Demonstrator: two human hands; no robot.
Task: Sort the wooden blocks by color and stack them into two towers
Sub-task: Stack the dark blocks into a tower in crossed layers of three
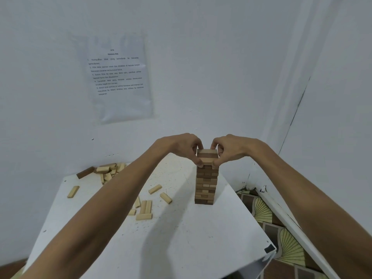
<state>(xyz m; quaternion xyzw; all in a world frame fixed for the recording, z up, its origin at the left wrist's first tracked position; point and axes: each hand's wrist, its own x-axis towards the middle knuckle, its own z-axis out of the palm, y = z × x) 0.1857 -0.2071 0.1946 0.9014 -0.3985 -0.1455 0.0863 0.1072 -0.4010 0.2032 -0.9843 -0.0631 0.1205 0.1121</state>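
A printed sheet (120,77) hangs on the wall (221,57) above a white table (201,238).

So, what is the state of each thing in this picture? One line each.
Left hand: pinches the top blocks at their left end.
Right hand: pinches the top blocks at their right end.
Top blocks: on the tower, held from both sides.
Tower: upright on the table.
Pale blocks: lying loose on the table.
Block pile: heaped at the table's far corner.
Paper: flat on the wall.

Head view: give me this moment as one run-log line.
left grip: pinches top blocks | right grip: pinches top blocks | brown tower: upright on table | light blocks: loose, unstacked
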